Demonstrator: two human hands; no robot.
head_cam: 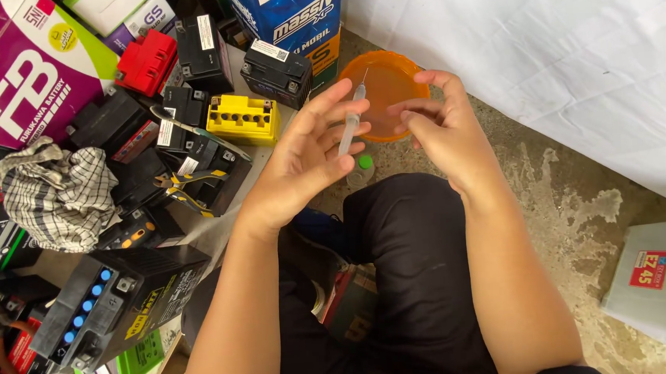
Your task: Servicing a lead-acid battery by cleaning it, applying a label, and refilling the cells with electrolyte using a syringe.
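My left hand pinches the one thin syringe at mid-barrel, upright before the single orange bowl on the floor, while my right hand has its fingers curled loosely beside it, gripping nothing; it looks light, stiff, slick, its needle fragile.

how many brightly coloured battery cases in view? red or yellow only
2. A red battery at upper left by the boxes, and a yellow battery just left of the left hand. Others may be hidden under the black batteries and the checked cloth.
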